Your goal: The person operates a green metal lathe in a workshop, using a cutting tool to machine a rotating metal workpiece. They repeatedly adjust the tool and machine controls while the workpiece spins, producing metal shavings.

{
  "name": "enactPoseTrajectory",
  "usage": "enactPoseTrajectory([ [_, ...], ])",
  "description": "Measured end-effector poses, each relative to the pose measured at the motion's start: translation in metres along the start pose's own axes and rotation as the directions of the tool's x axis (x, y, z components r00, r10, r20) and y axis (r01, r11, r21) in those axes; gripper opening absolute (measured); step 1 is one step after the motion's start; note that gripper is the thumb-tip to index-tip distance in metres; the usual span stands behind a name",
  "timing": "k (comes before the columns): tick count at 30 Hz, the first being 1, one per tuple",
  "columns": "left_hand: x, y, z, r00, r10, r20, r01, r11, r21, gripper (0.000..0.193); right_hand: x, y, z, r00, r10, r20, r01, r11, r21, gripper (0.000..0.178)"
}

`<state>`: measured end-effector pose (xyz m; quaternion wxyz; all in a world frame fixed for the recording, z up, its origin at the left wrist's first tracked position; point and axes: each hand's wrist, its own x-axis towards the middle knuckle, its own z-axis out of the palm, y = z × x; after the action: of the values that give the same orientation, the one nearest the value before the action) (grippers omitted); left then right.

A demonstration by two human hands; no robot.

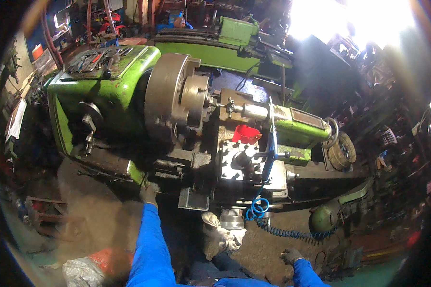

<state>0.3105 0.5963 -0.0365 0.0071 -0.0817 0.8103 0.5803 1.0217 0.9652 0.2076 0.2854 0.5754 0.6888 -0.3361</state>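
My left hand (149, 193), in a dark work glove, reaches to the front of a green lathe, below its headstock (115, 93). Its fingers close around a small lever (144, 180), which they partly hide. My right hand (291, 257), also gloved, hangs low at my right side, away from the machine. Nothing shows in it, and its fingers are loosely bent. A big round chuck (165, 95) faces the green tailstock (299, 126). On the tool post (244, 160) rest a red cup (246, 134) and a blue air gun (271, 148).
A coiled blue hose (292, 233) hangs along the front. Near my legs, a pale rag (225, 234) lies against a metal cylinder (232, 219). Hand tools lie on the headstock top. A second green lathe (234, 33) stands behind. A white sack (81, 272) is at lower left.
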Motion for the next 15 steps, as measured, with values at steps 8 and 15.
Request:
enactPoseTrajectory([
  [8, -0.058, 0.025, -0.015, 0.944, 0.317, 0.088, -0.244, 0.495, 0.834, 0.067, -0.028, -0.041, -0.020, 0.998, 0.056, -0.017, -0.057, 0.998, -0.040, 0.037],
  [15, -0.130, -0.015, -0.053, 0.939, 0.003, 0.343, -0.325, 0.330, 0.887, 0.071, -0.066, -0.080, -0.051, 0.945, -0.034, -0.326, -0.017, 0.988, -0.152, 0.034],
])
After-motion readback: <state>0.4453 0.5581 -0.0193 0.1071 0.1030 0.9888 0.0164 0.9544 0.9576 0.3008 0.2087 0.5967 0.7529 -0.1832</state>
